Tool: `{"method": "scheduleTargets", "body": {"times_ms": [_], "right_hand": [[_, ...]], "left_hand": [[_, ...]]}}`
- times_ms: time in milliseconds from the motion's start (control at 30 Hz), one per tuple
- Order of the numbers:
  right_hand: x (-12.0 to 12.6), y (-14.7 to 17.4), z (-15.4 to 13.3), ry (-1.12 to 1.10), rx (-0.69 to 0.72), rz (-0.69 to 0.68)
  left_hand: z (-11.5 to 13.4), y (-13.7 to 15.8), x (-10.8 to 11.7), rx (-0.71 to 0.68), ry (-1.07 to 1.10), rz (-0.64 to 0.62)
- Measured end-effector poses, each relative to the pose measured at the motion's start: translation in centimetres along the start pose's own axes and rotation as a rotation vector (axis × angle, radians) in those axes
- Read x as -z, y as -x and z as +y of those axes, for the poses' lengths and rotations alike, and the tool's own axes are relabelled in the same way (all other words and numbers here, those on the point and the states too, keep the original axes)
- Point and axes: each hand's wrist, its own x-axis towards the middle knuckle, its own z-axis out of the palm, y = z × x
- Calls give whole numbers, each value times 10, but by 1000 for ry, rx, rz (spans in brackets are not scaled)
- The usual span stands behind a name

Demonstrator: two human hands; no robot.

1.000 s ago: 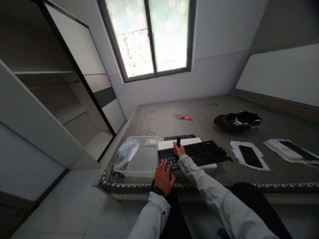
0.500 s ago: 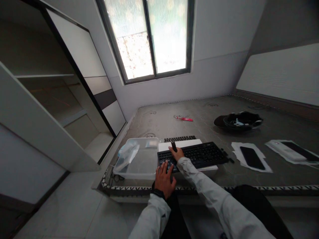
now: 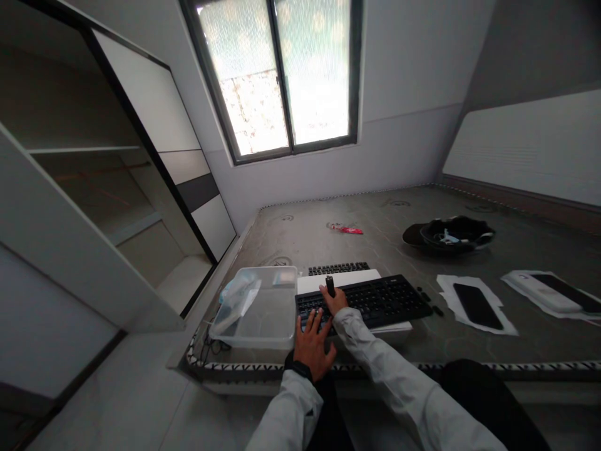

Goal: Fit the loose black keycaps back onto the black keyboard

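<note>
On the black keyboard (image 3: 364, 299), lying crosswise, the left hand (image 3: 313, 343) rests flat at its left end; the right hand (image 3: 334, 302) grips a dark tool (image 3: 330, 285) just beyond.

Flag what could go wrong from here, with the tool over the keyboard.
1. The right hand holds a small dark tool over the black keyboard; a slip might scratch or pop loose keys.
2. The left hand presses the keyboard's near-left corner, close to the platform edge; the keyboard could tip off.
3. Small black pieces lie by its right end and could be knocked away.
</note>
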Motion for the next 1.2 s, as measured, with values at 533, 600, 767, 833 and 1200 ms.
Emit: {"method": "scheduleTargets", "body": {"times_ms": [533,600,767,833,1200], "right_hand": [[3,14,8,-52,176,-84],[4,15,8,-99,162,-78],[6,7,6,-275,38,6],[7,0,4,-366,-29,5],[27,-18,-11,-626,-213,-213]], "left_hand": [[0,1,4,3,35,-11],[1,1,4,3,42,-12],[2,1,4,6,27,1],[2,1,2,11,19,1],[3,1,-1,33,31,26]]}}
